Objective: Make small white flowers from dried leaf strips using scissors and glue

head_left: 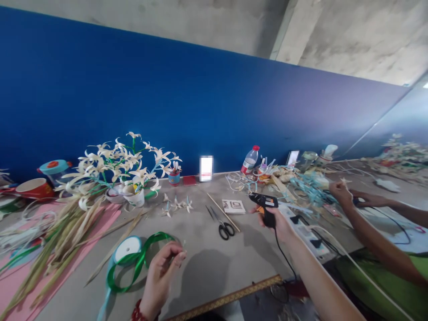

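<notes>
My left hand [163,272] is closed in a pinch above the table's near side. A tiny pale-green tip [184,243] shows at its fingertips; what it belongs to is hidden. Loops of green ribbon [125,283] lie just left of that hand, by a ribbon spool [127,248]. My right hand [281,225] grips a black hot glue gun [265,200], its nozzle pointing left and its cord hanging down. Between the hands lie black-handled scissors [226,229], a thin stick [223,211] and a square printed card [234,206]. Several small white flowers [179,204] lie farther back.
White artificial flowers [133,160] stand in a cup [135,196] at back left, near dried husks [67,249] on pink paper. A bottle [250,159] stands at the back. At right are a power strip [314,243] and a co-worker's hands [343,194].
</notes>
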